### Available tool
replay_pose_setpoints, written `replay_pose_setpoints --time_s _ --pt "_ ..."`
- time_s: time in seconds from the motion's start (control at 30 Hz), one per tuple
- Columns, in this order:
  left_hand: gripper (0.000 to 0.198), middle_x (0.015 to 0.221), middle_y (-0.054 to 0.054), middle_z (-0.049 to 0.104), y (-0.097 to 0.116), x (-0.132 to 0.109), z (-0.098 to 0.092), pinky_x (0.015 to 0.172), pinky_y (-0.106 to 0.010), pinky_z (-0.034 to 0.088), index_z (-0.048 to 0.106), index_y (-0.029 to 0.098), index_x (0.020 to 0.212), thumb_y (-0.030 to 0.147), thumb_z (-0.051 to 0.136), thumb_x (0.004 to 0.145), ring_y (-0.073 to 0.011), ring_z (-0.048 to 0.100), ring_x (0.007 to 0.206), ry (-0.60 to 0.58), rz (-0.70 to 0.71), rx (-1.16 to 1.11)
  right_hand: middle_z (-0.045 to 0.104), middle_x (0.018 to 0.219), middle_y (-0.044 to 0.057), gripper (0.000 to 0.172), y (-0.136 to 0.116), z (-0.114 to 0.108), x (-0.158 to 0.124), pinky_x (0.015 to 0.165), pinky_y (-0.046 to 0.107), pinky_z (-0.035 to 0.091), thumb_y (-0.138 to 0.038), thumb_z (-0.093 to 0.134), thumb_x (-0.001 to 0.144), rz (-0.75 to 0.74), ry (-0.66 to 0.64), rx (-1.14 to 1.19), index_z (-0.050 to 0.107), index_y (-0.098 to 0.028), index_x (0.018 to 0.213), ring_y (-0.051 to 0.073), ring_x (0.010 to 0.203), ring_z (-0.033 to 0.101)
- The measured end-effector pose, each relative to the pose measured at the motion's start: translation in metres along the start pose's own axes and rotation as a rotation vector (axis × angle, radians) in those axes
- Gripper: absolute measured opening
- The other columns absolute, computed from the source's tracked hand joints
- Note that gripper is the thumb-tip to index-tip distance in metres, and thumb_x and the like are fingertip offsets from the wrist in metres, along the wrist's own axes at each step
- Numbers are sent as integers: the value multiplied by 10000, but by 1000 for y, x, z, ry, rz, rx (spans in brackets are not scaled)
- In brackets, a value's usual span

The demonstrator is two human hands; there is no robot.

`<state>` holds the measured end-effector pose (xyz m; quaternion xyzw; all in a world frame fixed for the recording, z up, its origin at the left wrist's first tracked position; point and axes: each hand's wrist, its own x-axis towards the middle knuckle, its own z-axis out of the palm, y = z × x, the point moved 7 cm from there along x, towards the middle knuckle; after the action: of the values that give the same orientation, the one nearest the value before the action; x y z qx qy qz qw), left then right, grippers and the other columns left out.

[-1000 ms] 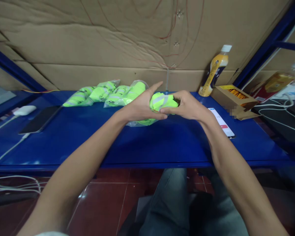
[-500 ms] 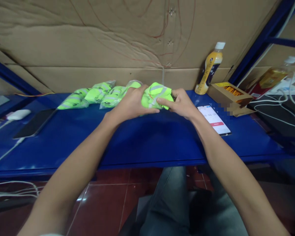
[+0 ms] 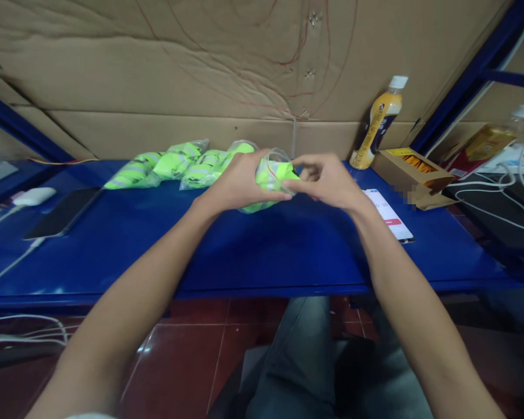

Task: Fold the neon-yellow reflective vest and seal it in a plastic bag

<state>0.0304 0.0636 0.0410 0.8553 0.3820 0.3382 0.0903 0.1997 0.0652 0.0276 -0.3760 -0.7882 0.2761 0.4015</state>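
A rolled neon-yellow reflective vest (image 3: 275, 173) with silver strips lies between my hands, largely inside a clear plastic bag (image 3: 278, 155). My left hand (image 3: 240, 181) wraps round the bagged vest from the left, with its thumb along the near side. At the right end my right hand (image 3: 327, 181) pinches the edge of the vest between thumb and curled fingers; its fingertips are partly hidden. To the left, behind my left hand, several bagged neon-yellow vests (image 3: 174, 164) lie in a row along the cardboard wall.
A blue tabletop (image 3: 271, 250) holds a phone with a lit screen (image 3: 397, 224), a yellow drink bottle (image 3: 378, 125) and an open cardboard box (image 3: 423, 174) at right. A dark phone (image 3: 65, 212) and a white charger (image 3: 35, 196) lie at left. A cardboard wall (image 3: 179, 70) stands behind.
The vest has gone further into the clear bag, which now covers most of it. My right hand has shifted slightly right, its fingers now reaching over the vest's end. The view has shifted slightly.
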Motion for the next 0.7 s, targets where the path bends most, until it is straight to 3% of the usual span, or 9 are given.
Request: replay_pose_setpoints --time_s 0.1,0.23,0.4,0.47,0.53,0.6,0.7 --pt "630 1036 -71 780 3 1 0 837 -366 507 750 162 1149 567 939 705 -253 678 915 -46 -25 -110 677 781 -7 375 -9 -13 -2 596 305 335 -505 830 822 -76 66 36 803 -203 1043 122 615 460" --pt "495 895 -18 738 16 1 8 735 -303 463 743 161 989 518 928 701 -195 627 813 -85 4 -192 615 699 -16 97 -27 -1 -3 655 318 337 -286 723 838 -173 12 -204 749 -207 788 131 653 473" --pt "330 775 13 696 19 0 16 697 -291 427 711 167 830 427 889 731 -173 604 754 -108 17 -200 486 560 -29 248 -34 13 1 661 343 261 -121 689 760 -180 -105 -429 574 -200 555 121 621 406" --pt "329 837 -2 743 19 -1 15 736 -314 465 752 171 890 430 891 745 -197 643 798 -137 16 -212 539 576 -27 209 -35 9 0 655 335 273 -151 719 778 -176 -155 -335 640 -190 589 111 620 410" --pt "368 948 -26 792 17 -1 8 817 -363 523 789 187 1000 454 896 770 -232 684 879 -132 7 -225 650 664 -17 89 -39 -3 -4 655 322 313 -245 765 826 -159 -134 -180 776 -193 755 111 630 443" --pt "398 1036 -43 814 16 0 0 909 -429 564 800 220 1070 502 897 806 -258 702 947 -113 4 -252 736 779 1 185 -44 -16 -8 675 325 367 -383 803 865 -127 -60 -65 850 -221 939 136 672 511" --pt "437 1094 -76 819 14 3 -8 1007 -497 580 802 242 1034 617 894 830 -288 721 1028 -92 16 -341 778 875 22 261 -54 -18 -14 817 374 469 -523 806 895 -153 8 -59 866 -269 901 218 888 638"
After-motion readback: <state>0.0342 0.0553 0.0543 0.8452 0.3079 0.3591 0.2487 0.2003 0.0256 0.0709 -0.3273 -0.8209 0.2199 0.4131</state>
